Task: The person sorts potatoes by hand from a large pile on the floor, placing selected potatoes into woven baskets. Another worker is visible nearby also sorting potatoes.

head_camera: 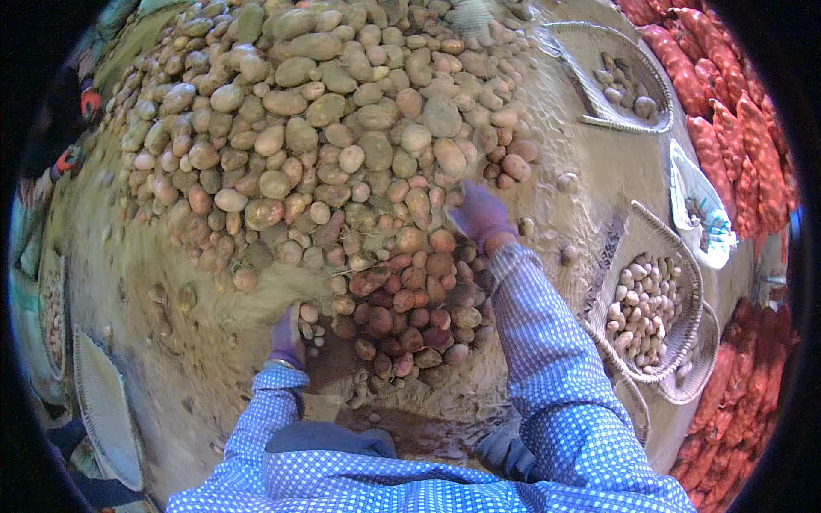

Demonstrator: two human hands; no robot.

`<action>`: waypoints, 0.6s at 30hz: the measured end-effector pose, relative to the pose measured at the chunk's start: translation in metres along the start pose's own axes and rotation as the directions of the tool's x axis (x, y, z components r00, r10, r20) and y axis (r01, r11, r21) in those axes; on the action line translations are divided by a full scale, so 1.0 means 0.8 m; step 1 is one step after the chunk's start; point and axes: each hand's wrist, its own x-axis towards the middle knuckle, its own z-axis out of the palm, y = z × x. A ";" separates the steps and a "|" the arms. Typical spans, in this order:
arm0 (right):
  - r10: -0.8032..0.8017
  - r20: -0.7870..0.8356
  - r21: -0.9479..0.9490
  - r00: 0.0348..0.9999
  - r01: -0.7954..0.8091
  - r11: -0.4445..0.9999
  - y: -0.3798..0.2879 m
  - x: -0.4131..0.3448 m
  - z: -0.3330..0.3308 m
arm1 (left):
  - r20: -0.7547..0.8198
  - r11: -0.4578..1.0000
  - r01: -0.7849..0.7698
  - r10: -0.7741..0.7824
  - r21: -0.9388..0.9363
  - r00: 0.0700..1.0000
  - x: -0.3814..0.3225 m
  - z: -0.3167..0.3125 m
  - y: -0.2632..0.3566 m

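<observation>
A large heap of potatoes (378,115) covers the ground before me, some of them reddish and smaller at the near end. My right hand (480,215), in a purple glove, reaches to the right side of the heap, against several potatoes; whether it grips one is not clear. My left hand (287,336), also gloved in purple, is low at the heap's near left edge, beside a few small potatoes (309,313). Its fingers are partly hidden and blurred, so its hold cannot be made out.
Woven baskets holding potatoes stand at right, one near (689,320) and one far (667,96). Red mesh sacks (725,141) are stacked beyond, near an open white sack (680,186). Another basket (106,410) lies at left. Co-workers' gloved hands show at far left (67,159) and top (471,19).
</observation>
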 end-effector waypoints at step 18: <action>-0.069 0.075 0.343 0.995 0.039 0.939 0.012 -0.077 -0.024 | 0.088 1.000 0.012 -0.010 -0.024 0.996 0.010 -0.010 -0.007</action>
